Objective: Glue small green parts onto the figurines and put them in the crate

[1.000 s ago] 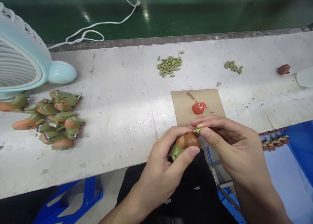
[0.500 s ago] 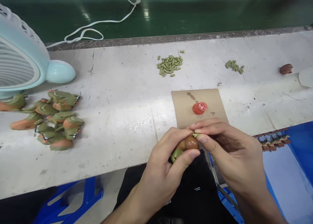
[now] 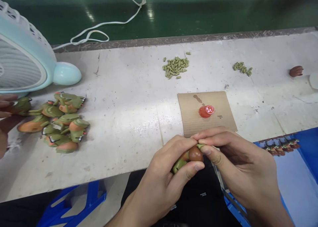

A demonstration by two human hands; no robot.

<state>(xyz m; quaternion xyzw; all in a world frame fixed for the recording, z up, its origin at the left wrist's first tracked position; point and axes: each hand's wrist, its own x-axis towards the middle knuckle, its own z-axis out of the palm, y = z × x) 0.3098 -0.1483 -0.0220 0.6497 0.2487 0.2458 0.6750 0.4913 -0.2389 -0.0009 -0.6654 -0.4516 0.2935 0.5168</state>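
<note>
My left hand (image 3: pixel 165 179) grips a small brown, orange and green toy figure part (image 3: pixel 191 155) at the near edge of the white table (image 3: pixel 124 121). My right hand (image 3: pixel 236 164) pinches a tiny green piece (image 3: pixel 200 146) against the top of that part. Just beyond my fingers lies a brown card (image 3: pixel 206 113) with a red blob (image 3: pixel 206 111) on it. Most of the toy part is hidden by my fingers.
A heap of finished green and orange figures (image 3: pixel 56 121) lies at left, with another person's hand (image 3: pixel 5 119) reaching in beside it. A light blue fan (image 3: pixel 27 65) stands at back left. Green piece piles (image 3: pixel 176 67), (image 3: pixel 242 68) and a brown part (image 3: pixel 295 71) sit farther back. A blue bin (image 3: pixel 290 174) is at right.
Both my hands have sunk slightly toward the table edge, the right pressing the green piece closer onto the part. Another person's hand has come into view at the left edge.
</note>
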